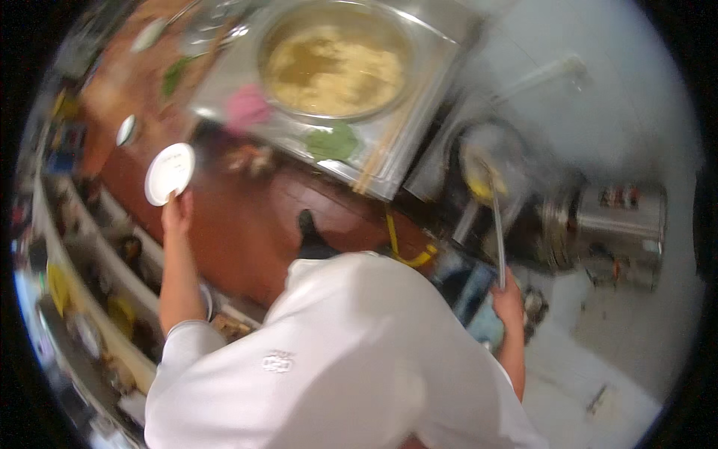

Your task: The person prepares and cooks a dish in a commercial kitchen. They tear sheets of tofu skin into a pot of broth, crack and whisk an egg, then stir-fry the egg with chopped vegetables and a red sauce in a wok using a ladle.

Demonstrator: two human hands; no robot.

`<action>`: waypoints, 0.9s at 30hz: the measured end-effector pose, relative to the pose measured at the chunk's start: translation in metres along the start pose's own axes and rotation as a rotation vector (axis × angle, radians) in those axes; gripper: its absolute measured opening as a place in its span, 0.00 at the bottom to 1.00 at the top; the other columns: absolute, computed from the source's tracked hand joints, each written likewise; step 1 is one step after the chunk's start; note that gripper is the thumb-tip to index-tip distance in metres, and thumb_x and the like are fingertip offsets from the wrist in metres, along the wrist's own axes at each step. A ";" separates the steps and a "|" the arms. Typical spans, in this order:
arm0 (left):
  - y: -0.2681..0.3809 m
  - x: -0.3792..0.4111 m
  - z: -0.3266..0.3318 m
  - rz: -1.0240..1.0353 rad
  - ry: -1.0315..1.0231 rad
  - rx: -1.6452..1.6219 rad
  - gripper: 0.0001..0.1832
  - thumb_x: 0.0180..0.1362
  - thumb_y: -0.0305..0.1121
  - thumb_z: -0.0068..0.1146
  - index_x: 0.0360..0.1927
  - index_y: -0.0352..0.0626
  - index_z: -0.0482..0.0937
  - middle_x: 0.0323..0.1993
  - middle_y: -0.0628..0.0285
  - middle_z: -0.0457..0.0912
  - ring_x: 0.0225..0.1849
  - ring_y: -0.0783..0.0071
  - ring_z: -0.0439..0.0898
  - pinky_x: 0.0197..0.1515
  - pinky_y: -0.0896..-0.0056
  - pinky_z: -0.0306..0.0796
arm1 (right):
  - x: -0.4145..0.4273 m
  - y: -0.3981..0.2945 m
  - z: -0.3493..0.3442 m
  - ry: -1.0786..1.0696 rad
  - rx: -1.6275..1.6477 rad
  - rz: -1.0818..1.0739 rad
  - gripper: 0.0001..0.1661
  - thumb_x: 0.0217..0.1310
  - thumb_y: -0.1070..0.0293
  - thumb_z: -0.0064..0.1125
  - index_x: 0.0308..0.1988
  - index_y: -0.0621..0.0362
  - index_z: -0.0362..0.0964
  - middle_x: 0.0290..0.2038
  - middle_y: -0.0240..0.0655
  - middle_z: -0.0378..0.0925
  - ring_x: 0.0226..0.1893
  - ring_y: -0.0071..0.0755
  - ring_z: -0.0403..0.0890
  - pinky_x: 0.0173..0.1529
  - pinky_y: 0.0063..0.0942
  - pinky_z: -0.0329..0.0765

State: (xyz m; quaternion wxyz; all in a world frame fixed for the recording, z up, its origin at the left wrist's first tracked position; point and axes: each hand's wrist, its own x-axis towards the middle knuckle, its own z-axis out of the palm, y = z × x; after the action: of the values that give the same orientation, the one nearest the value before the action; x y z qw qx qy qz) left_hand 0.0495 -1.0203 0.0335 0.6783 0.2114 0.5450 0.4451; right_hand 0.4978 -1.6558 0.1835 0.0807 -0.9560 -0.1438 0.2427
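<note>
My left hand (178, 213) is at the left, gripping a white round plate or lid (168, 171) by its near edge. It bears small dark marks. On the right, my right hand (509, 303) closes around the long metal handle (498, 236) of a ladle or similar tool. The tool's far end reaches into a round pan (493, 143), where yellow food (483, 188) lies; blur hides its exact shape. Ahead of me stands a wide metal pot (406, 70) with pale yellow, lumpy contents (348, 76).
Around the pot, a steel counter (219, 98) carries a pink cloth (247, 108), a green cloth (332, 141) and long wooden sticks (387, 143). A metal cylindrical container (622, 219) stands at the right. Divided shelving (101, 247) lines the left, beside the red-brown floor (241, 224).
</note>
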 end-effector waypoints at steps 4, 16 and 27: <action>-0.023 0.085 -0.009 -0.056 0.172 -0.022 0.18 0.60 0.29 0.52 0.50 0.29 0.66 0.42 0.47 0.76 0.38 0.62 0.81 0.36 0.75 0.82 | 0.038 0.039 0.026 0.025 0.156 0.169 0.34 0.57 0.74 0.49 0.64 0.60 0.54 0.55 0.52 0.68 0.50 0.54 0.74 0.53 0.42 0.70; -0.006 0.320 -0.066 -0.137 -0.044 -0.252 0.26 0.65 0.37 0.47 0.59 0.29 0.61 0.58 0.48 0.68 0.57 0.63 0.72 0.57 0.71 0.73 | 0.100 -0.096 0.049 0.032 1.585 0.488 0.09 0.61 0.69 0.48 0.27 0.55 0.63 0.15 0.26 0.64 0.14 0.20 0.65 0.17 0.19 0.66; -0.190 -0.098 0.082 -0.741 -0.659 0.872 0.18 0.64 0.35 0.47 0.53 0.38 0.69 0.40 0.57 0.80 0.37 0.68 0.80 0.38 0.70 0.76 | 0.054 -0.043 0.056 0.306 0.091 0.079 0.28 0.57 0.69 0.51 0.58 0.60 0.60 0.27 0.52 0.77 0.26 0.54 0.79 0.29 0.46 0.74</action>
State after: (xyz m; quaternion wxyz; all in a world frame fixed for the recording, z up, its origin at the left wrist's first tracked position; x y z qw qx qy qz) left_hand 0.1957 -1.1833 -0.0328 0.7702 0.3904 0.4757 -0.1675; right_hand 0.5063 -1.5936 0.1205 0.1355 -0.9820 -0.0812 0.1037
